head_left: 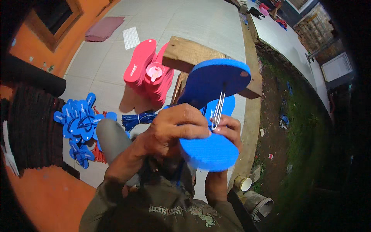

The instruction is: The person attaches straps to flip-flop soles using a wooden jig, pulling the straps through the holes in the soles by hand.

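A blue foam sandal sole (216, 81) is bent in front of me, its toe end up and its heel end (210, 152) curled toward me. My left hand (176, 125) grips its middle from the left. My right hand (228, 129) holds it from underneath and pinches a thin metal wire tool (218, 108) that passes through a hole in the sole. Another blue sole (228, 106) lies just behind.
A wooden bench (193, 54) stands ahead, with a stack of red soles (148, 69) and a pink lid to its left. Finished blue sandals (79, 123) and a bundle of blue straps (137, 119) lie on the tiled floor. Dirt and a pipe (257, 203) border the right.
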`<state>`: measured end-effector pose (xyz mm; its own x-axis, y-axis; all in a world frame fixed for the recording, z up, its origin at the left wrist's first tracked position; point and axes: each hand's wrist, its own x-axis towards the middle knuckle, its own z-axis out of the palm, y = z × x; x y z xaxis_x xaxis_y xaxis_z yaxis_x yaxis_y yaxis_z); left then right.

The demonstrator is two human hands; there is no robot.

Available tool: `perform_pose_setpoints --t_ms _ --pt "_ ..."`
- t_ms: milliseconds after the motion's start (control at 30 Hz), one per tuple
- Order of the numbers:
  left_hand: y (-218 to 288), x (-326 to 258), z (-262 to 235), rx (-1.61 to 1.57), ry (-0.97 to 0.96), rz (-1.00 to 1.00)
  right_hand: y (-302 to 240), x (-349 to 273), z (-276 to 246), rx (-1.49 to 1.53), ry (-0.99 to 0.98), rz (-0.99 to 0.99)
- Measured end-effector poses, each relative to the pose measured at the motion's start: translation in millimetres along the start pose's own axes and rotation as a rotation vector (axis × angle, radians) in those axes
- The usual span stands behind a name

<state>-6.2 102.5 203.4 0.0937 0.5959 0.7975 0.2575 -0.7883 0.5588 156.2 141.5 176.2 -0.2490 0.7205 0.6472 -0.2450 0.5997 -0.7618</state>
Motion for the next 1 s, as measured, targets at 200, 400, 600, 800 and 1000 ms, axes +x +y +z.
perform_pose_setpoints --t_ms 200,400,600,800,1000 --pt "-3.4 14.9 -9.0 0.004 -0.099 0.028 2.1 11.7 -2.4 0.001 0.036 -0.122" --pt "-6.4 14.2 -8.4 0.054 -0.035 -0.040 -2.9 15.6 3.2 0.077 0.089 0.037" --pt "-22.0 42.5 31.1 0.614 0.451 -0.404 10.1 50.1 9.4 -0.190 0.336 0.410" --pt "-51.7 -48.4 18.8 0.556 0.601 -0.438 39.1 -32.1 23.0 -0.238 0.201 0.511" --pt "-51.4 -109.3 39.6 -0.069 0.411 -0.861 57.7 -77.7 35.4 -0.267 0.002 0.650"
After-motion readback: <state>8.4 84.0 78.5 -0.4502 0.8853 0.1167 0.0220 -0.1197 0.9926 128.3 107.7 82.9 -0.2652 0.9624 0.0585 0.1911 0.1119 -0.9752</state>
